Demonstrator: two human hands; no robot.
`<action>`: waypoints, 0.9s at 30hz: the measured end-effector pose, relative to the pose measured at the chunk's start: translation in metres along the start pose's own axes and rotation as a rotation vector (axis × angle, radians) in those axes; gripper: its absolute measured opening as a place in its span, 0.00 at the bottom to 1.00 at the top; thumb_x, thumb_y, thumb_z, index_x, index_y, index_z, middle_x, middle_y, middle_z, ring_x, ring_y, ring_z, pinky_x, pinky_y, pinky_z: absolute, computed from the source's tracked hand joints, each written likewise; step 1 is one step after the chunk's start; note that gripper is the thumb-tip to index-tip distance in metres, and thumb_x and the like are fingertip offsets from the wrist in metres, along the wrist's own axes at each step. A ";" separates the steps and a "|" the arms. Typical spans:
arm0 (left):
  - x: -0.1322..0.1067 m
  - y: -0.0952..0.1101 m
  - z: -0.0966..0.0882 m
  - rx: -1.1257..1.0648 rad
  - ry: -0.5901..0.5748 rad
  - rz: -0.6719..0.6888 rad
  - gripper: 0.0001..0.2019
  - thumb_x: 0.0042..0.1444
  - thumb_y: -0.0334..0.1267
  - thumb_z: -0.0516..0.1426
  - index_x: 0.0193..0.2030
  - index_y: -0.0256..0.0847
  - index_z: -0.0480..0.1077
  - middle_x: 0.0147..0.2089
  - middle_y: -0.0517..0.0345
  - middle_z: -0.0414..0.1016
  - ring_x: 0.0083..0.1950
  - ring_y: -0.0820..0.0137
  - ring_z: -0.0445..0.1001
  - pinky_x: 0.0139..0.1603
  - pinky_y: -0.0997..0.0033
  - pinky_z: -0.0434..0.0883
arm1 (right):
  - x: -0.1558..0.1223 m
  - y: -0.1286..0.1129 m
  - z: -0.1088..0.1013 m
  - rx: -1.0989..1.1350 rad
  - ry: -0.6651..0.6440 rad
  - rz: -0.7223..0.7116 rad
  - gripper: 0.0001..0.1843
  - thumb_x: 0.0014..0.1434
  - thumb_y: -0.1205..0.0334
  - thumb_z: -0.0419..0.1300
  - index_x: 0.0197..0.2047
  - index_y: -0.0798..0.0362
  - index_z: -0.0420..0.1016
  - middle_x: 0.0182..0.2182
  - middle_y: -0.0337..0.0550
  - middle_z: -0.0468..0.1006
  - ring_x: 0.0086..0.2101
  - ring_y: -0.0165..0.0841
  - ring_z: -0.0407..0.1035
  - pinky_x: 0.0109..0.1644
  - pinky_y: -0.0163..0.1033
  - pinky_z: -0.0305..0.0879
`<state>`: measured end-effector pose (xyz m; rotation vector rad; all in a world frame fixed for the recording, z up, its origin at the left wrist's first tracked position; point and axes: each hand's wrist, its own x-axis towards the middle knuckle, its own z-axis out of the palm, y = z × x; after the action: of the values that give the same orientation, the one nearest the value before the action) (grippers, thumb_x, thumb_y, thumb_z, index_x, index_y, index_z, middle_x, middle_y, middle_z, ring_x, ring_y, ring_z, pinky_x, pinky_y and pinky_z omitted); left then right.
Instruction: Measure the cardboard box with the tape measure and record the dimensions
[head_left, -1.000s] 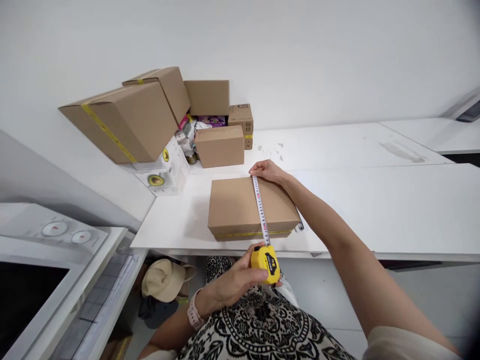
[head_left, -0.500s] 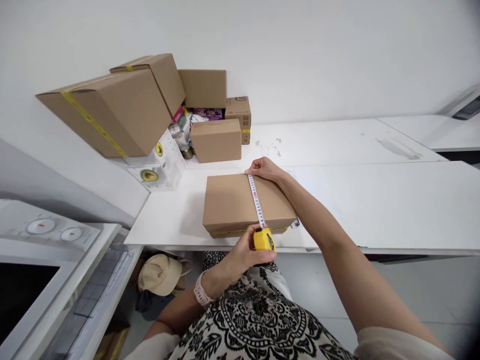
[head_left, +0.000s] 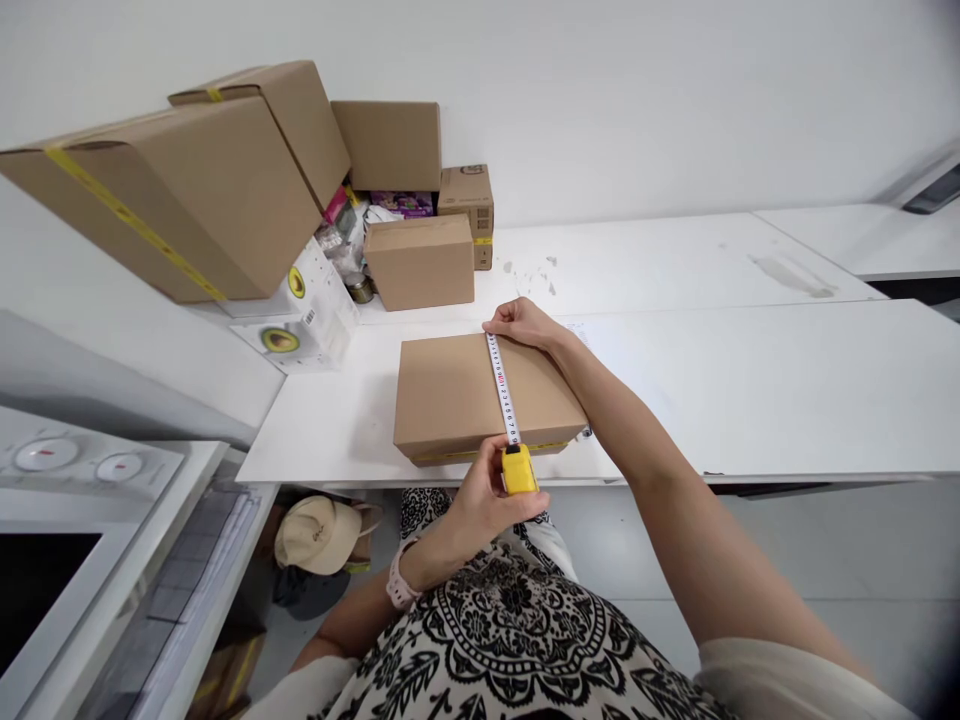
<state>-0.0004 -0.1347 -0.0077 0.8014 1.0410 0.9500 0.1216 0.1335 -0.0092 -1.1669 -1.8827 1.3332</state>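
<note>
**At the near edge of the white table: tape stretched across a box**

Nearest us, our left hand is wrapped around the yellow tape-measure case, held against the front edge of the flat brown cardboard box. The box lies on the white table, close to its near rim. The white tape blade runs over the lid, front to back. At the far edge, our right hand pinches the blade's end down against the cardboard. We judge the step in hand as measuring the box's depth; next calls for keeping the blade taut and straight while the mark at the front edge is read. Beyond, a stack of brown cartons sits against the wall.
</note>
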 end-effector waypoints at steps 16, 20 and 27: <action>-0.007 -0.002 -0.012 0.099 0.017 0.011 0.35 0.44 0.42 0.72 0.58 0.43 0.64 0.45 0.56 0.66 0.42 0.70 0.67 0.44 0.67 0.68 | -0.001 0.005 -0.002 0.083 -0.044 0.016 0.23 0.44 0.41 0.75 0.30 0.48 0.74 0.21 0.37 0.75 0.28 0.33 0.65 0.32 0.39 0.59; -0.007 -0.003 -0.013 0.081 0.012 0.014 0.35 0.44 0.42 0.72 0.58 0.43 0.64 0.43 0.57 0.66 0.41 0.70 0.66 0.43 0.67 0.68 | -0.002 0.003 -0.001 0.059 -0.034 0.025 0.21 0.46 0.44 0.75 0.29 0.49 0.73 0.21 0.37 0.74 0.29 0.33 0.66 0.33 0.39 0.59; -0.007 -0.004 -0.013 0.060 0.009 0.014 0.35 0.44 0.41 0.72 0.57 0.43 0.64 0.43 0.58 0.66 0.40 0.71 0.65 0.42 0.70 0.66 | -0.011 -0.011 0.002 0.023 -0.006 0.056 0.18 0.52 0.50 0.73 0.29 0.51 0.71 0.21 0.37 0.73 0.28 0.30 0.64 0.32 0.37 0.57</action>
<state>-0.0129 -0.1413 -0.0123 0.8557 1.0771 0.9390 0.1216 0.1215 0.0006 -1.2142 -1.8464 1.3857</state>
